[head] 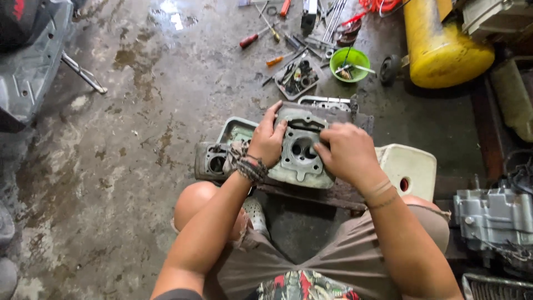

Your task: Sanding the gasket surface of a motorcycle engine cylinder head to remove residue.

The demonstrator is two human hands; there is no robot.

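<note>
We grip the engine cylinder head [300, 151] from both flanks, left hand [267, 140] at 9 o'clock, right hand [345, 153] at 3 o'clock, fingers [327, 135] curled closed over its upper edge.

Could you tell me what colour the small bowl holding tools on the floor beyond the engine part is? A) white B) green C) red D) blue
B: the bowl among the scattered tools is bright green, lying on the floor past the grey metal engine part that the left hand and right hand both grip.
</note>
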